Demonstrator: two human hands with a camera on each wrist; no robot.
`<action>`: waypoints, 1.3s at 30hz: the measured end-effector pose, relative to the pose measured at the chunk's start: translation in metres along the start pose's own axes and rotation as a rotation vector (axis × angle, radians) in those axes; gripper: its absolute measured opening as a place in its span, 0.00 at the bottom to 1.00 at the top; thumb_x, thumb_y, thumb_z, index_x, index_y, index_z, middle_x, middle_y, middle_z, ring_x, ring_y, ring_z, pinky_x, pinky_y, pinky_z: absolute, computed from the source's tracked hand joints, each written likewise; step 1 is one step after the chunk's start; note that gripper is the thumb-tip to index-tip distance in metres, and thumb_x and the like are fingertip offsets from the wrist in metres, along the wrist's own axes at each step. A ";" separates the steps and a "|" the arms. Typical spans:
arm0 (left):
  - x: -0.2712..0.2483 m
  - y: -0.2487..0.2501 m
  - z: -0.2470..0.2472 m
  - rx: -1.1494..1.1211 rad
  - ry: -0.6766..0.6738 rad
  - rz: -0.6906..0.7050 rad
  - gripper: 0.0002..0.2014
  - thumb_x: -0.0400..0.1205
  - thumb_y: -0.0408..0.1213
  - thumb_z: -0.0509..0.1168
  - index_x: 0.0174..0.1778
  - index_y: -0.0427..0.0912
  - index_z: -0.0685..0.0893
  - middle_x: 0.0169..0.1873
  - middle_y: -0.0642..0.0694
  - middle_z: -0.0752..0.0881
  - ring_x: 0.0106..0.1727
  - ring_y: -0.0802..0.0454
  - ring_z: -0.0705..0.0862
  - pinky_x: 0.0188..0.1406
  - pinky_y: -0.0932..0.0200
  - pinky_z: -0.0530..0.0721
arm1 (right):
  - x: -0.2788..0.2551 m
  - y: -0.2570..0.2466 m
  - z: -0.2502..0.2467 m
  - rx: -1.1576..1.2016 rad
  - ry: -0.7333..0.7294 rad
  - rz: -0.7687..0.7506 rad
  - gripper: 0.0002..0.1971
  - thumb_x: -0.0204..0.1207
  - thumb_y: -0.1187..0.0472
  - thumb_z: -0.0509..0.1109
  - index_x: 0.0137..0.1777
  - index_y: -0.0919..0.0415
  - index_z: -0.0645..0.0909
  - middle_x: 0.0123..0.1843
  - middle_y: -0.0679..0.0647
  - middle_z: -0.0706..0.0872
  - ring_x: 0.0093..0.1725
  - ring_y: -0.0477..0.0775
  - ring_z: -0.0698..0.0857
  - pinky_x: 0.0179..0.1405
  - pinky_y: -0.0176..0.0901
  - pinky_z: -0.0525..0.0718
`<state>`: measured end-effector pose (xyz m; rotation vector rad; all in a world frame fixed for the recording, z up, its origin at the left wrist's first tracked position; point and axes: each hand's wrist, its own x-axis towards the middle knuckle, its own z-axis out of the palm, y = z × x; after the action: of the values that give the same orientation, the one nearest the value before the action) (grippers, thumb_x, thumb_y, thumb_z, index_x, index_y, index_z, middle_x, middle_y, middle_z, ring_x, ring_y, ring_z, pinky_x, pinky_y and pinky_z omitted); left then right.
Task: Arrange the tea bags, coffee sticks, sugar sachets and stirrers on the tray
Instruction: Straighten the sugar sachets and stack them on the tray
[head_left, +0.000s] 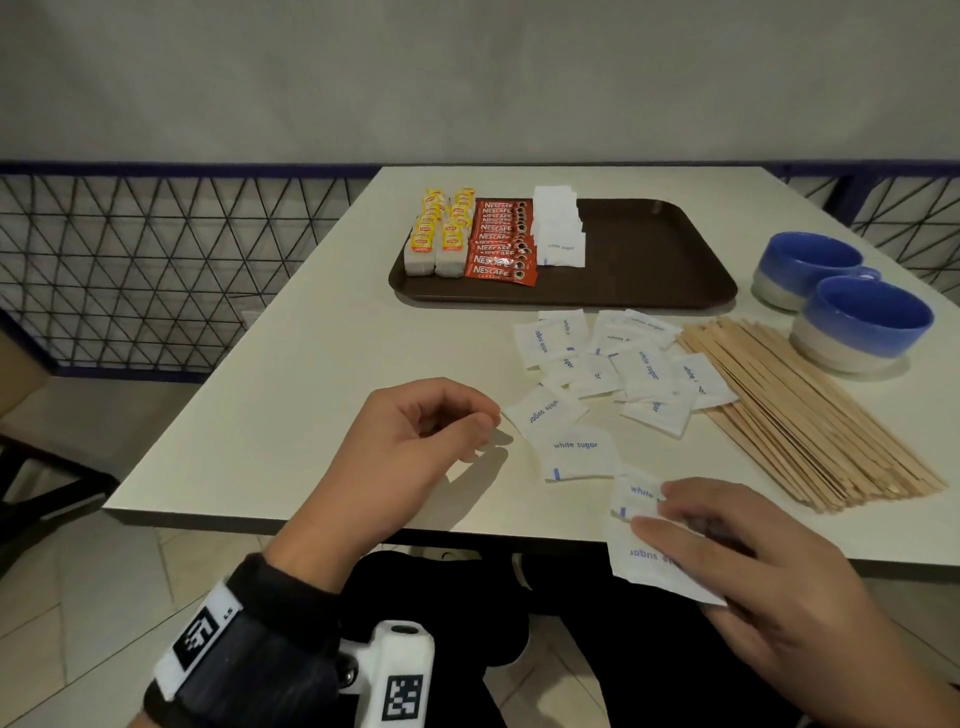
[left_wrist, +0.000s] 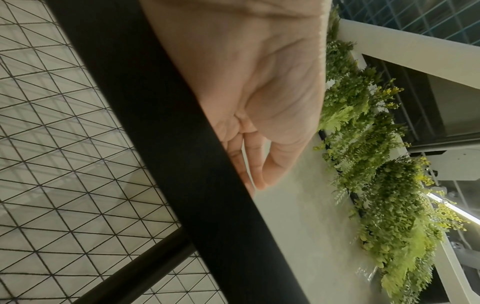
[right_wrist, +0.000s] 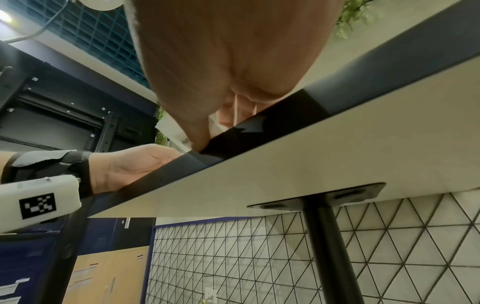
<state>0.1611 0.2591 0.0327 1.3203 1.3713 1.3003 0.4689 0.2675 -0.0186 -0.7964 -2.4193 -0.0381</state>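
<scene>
A brown tray (head_left: 649, 249) holds rows of yellow-tagged tea bags (head_left: 441, 234), red coffee sticks (head_left: 501, 244) and a stack of white sugar sachets (head_left: 558, 228) on its left half. Several loose sugar sachets (head_left: 613, 364) lie scattered in front of the tray, with a bundle of wooden stirrers (head_left: 800, 410) to their right. At the table's near edge my right hand (head_left: 670, 514) grips a few sugar sachets (head_left: 649, 564), thumb on top. My left hand (head_left: 483, 431) hovers left of the loose sachets, fingers loosely curled and holding nothing.
Two blue and white cups (head_left: 862, 322) stand at the right, behind the stirrers. The tray's right half is bare. A wire mesh fence (head_left: 156, 270) runs left of the table. The table's dark edge (right_wrist: 259, 127) hides my right fingertips in the right wrist view.
</scene>
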 end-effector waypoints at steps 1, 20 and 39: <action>0.000 0.000 0.000 -0.005 0.001 0.001 0.05 0.82 0.26 0.71 0.47 0.36 0.92 0.40 0.41 0.93 0.37 0.55 0.88 0.42 0.67 0.84 | 0.001 -0.001 -0.001 -0.019 0.007 -0.021 0.18 0.78 0.64 0.67 0.65 0.61 0.91 0.59 0.63 0.88 0.58 0.61 0.88 0.51 0.47 0.85; 0.003 0.001 -0.007 -0.262 -0.087 -0.046 0.21 0.77 0.49 0.73 0.60 0.38 0.88 0.44 0.28 0.87 0.42 0.35 0.88 0.42 0.53 0.90 | 0.117 -0.056 0.035 0.217 0.329 0.114 0.21 0.61 0.85 0.76 0.48 0.61 0.90 0.45 0.49 0.85 0.51 0.55 0.77 0.51 0.42 0.75; 0.006 -0.007 -0.012 -0.343 -0.042 -0.039 0.24 0.72 0.20 0.77 0.63 0.41 0.86 0.44 0.35 0.91 0.45 0.41 0.90 0.47 0.52 0.90 | 0.128 -0.047 0.044 1.094 0.177 0.669 0.10 0.74 0.61 0.83 0.53 0.48 0.90 0.40 0.49 0.87 0.35 0.53 0.86 0.34 0.52 0.84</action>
<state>0.1473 0.2637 0.0283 1.0738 1.0811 1.4002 0.3366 0.3060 0.0209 -0.9118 -1.5091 1.2722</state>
